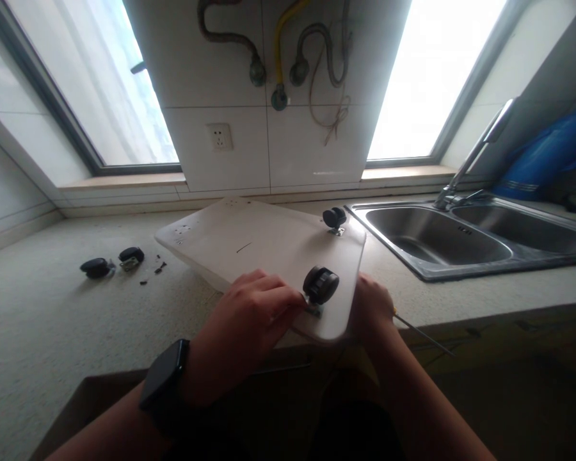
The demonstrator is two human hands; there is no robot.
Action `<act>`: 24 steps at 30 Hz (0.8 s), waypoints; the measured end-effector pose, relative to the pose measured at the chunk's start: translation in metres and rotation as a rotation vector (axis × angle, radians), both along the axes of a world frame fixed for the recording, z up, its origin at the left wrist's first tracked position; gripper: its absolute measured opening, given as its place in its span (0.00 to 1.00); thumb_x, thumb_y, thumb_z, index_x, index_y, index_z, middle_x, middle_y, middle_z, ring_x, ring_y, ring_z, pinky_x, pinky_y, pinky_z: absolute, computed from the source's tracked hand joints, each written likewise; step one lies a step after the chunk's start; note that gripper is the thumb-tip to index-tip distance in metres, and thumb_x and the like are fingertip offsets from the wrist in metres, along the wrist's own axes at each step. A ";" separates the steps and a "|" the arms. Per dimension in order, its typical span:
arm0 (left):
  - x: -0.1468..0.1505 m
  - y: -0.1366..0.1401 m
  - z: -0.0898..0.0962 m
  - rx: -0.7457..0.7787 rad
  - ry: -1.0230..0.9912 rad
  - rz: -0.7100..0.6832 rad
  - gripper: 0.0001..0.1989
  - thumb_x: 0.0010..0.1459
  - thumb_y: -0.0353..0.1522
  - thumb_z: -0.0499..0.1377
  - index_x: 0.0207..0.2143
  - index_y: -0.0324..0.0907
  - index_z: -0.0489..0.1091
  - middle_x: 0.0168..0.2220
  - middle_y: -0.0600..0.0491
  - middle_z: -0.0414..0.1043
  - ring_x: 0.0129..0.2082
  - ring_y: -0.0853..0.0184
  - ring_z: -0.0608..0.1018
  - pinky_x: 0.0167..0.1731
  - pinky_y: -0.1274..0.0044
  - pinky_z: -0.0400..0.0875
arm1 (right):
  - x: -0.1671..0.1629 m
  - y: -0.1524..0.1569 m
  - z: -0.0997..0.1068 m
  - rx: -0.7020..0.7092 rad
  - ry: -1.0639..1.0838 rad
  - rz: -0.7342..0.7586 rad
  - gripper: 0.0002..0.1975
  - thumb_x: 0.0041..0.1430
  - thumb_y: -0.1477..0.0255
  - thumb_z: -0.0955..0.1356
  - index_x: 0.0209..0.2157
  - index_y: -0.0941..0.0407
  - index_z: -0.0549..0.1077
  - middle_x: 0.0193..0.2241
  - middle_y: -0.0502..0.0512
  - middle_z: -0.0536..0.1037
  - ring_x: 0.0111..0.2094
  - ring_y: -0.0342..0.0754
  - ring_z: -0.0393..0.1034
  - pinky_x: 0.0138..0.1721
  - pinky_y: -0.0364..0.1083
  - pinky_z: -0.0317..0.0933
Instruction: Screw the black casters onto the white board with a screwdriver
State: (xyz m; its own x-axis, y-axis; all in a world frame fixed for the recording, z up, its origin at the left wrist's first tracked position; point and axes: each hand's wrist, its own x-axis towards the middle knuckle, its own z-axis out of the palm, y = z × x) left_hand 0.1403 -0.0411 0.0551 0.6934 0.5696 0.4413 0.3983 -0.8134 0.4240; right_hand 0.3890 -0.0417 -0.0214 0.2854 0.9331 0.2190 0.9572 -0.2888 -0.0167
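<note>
A white board (pixel 273 237) with rounded corners lies on the counter. A black twin-wheel caster (pixel 320 285) stands on its near corner, on a small metal plate. My left hand (pixel 254 307), with a black watch on the wrist, pinches its fingertips together at that plate. What lies between them, if anything, is too small to make out. Beside the board's right edge, my right hand (pixel 372 304) is closed around a screwdriver (pixel 425 334). Its thin shaft points down and right, and most of the handle is hidden. Another caster (pixel 335 218) sits on the far right corner.
Two loose casters (pixel 96 267) and several dark scraps (pixel 160 267) lie on the speckled counter (pixel 43 307) at left. A double steel sink (pixel 432 272) with a faucet (pixel 475 153) is at right. A blue bag-like thing (pixel 547 153) stands beyond it. Pipes and a socket (pixel 219 136) are on the wall.
</note>
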 end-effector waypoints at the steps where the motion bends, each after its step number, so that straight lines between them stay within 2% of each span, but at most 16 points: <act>1: 0.000 0.000 0.000 -0.008 0.002 -0.003 0.05 0.69 0.29 0.60 0.41 0.46 0.76 0.38 0.56 0.78 0.40 0.64 0.74 0.44 0.71 0.66 | 0.000 0.000 0.000 -0.004 0.004 -0.002 0.10 0.64 0.70 0.65 0.41 0.58 0.76 0.37 0.64 0.82 0.36 0.54 0.78 0.31 0.48 0.57; 7: -0.001 -0.001 0.003 -0.045 0.024 -0.003 0.06 0.71 0.29 0.58 0.41 0.46 0.76 0.38 0.55 0.77 0.40 0.64 0.74 0.43 0.71 0.65 | 0.000 0.001 -0.001 -0.019 0.030 -0.019 0.11 0.62 0.68 0.66 0.42 0.58 0.76 0.39 0.65 0.82 0.38 0.57 0.79 0.32 0.49 0.59; 14: -0.001 -0.001 0.002 -0.010 0.034 0.002 0.06 0.70 0.30 0.59 0.42 0.46 0.76 0.40 0.55 0.77 0.41 0.63 0.74 0.45 0.70 0.66 | -0.001 -0.001 0.001 -0.023 0.037 -0.001 0.11 0.62 0.67 0.67 0.41 0.57 0.76 0.39 0.64 0.82 0.39 0.58 0.79 0.33 0.50 0.61; 20: -0.004 -0.003 0.001 -0.067 -0.042 0.006 0.06 0.67 0.27 0.62 0.42 0.46 0.76 0.39 0.56 0.77 0.41 0.64 0.75 0.45 0.71 0.67 | 0.000 0.000 0.000 -0.024 0.039 -0.005 0.13 0.61 0.65 0.68 0.42 0.59 0.76 0.39 0.65 0.82 0.39 0.58 0.79 0.34 0.50 0.62; 24: -0.009 -0.001 0.000 -0.050 -0.077 0.025 0.06 0.67 0.28 0.61 0.43 0.46 0.76 0.40 0.55 0.77 0.42 0.64 0.75 0.44 0.72 0.69 | 0.001 0.001 -0.003 -0.016 0.047 -0.019 0.13 0.62 0.65 0.67 0.42 0.59 0.76 0.39 0.65 0.82 0.38 0.57 0.79 0.33 0.49 0.61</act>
